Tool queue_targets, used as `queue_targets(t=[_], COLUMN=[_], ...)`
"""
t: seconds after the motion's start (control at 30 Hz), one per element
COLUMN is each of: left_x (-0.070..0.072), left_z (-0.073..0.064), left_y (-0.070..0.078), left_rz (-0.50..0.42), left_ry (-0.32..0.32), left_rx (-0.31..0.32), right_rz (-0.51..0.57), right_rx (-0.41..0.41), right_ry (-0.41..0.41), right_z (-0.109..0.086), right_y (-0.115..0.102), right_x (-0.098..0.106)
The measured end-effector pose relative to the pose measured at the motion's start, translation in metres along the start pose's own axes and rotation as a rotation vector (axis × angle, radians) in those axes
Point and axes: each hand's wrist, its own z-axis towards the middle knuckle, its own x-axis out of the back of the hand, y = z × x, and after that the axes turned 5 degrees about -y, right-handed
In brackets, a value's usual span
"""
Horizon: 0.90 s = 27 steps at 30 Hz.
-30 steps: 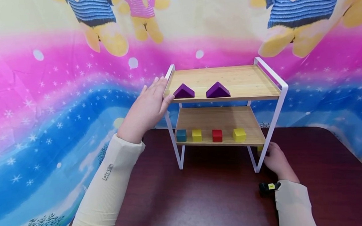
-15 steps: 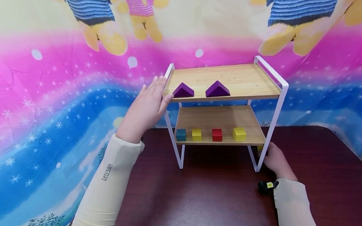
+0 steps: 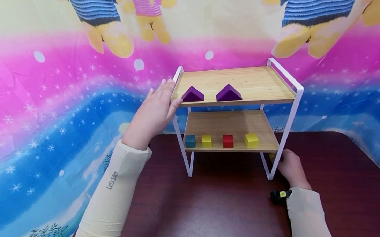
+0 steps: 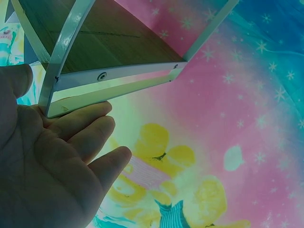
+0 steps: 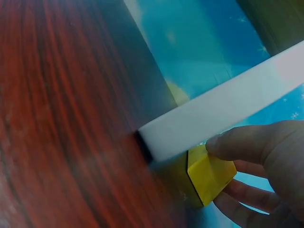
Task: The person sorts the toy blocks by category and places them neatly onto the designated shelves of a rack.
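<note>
A two-tier shelf (image 3: 235, 76) with wooden boards and a white metal frame stands on the table. My left hand (image 3: 152, 114) lies flat against the upper left rail, fingers straight; in the left wrist view, they touch the white frame (image 4: 71, 102). Low by the shelf's right leg, my right hand (image 3: 292, 167) pinches a yellow block (image 5: 211, 175) between thumb and fingers. In the head view the leg and the hand hide most of that block. Two purple triangular blocks, left (image 3: 192, 94) and right (image 3: 228, 93), sit along the top board's front edge.
On the lower board stand a blue cube (image 3: 190, 141), a yellow cube (image 3: 206, 141), a red cube (image 3: 227, 141) and another yellow cube (image 3: 251, 140) in a row. Dark red-brown table (image 3: 212, 205) extends in front. A patterned cloth (image 3: 67, 102) hangs behind.
My right hand has turned slightly at the shelf's right leg, still pinching the yellow block. The left hand stays against the rail, and the blocks on the boards have not moved.
</note>
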Motion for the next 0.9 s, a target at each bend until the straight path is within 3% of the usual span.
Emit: queue_targets(t=[0.37, 0.9], left_x=[0.0014, 0.0028], left_z=[0.0004, 0.0004], left_y=[0.0013, 0.0015], left_rz=[0.001, 0.001], left_ry=[-0.011, -0.018], left_rx=[0.012, 0.014], right_rz=[-0.005, -0.028], right_rx=[-0.005, 0.056], right_ry=[0.017, 0.050], right_z=[-0.0005, -0.0022], right_y=[-0.0012, 0.0006], right_x=[0.0009, 0.0035])
